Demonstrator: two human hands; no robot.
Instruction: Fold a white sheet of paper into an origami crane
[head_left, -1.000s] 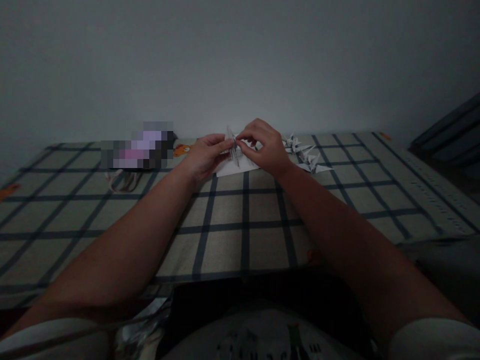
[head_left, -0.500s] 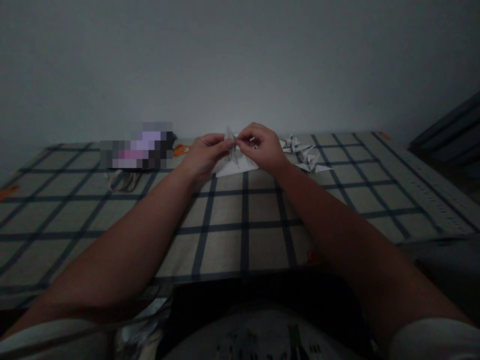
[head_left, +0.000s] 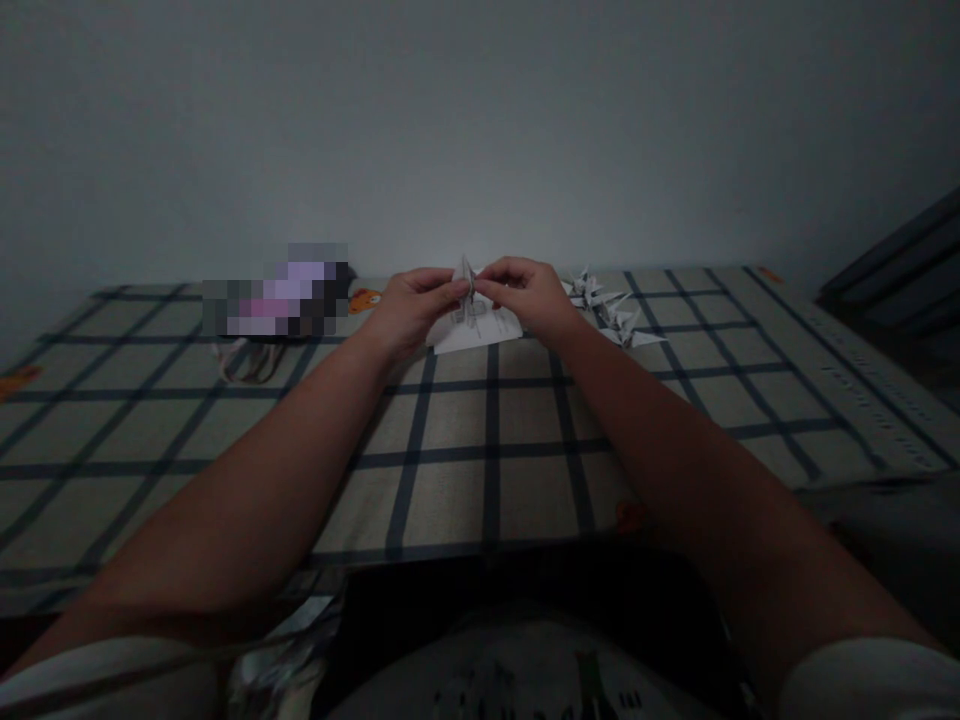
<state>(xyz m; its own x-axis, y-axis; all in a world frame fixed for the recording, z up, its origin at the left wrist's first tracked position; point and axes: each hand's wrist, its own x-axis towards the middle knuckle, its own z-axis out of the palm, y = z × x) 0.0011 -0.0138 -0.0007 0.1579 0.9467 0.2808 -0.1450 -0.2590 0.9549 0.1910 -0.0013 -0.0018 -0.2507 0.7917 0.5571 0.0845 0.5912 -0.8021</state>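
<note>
Between my hands stands a small folded piece of paper [head_left: 464,275], pale with grey print and pointed at the top. My left hand [head_left: 412,308] pinches its left side between thumb and fingers. From the right, my right hand [head_left: 531,290] is closed in a pinch on the paper's other side; its fingertips partly hide the folds. Below them a flat white sheet [head_left: 487,332] with faint marks lies on the table. Several folded paper cranes [head_left: 621,325] sit just right of my right hand.
A checked cloth [head_left: 450,420] covers the table, which meets a plain wall [head_left: 480,130]. At the left back lies a blurred-out purple and pink object [head_left: 281,300] with a looped cord [head_left: 251,362] in front. Dark slatted furniture [head_left: 900,250] stands at the right.
My right hand has shifted slightly down, its thumb and fingers now flatter against the folded paper. The paper has turned a little and shows more of its folds. My left hand keeps its pinch.
</note>
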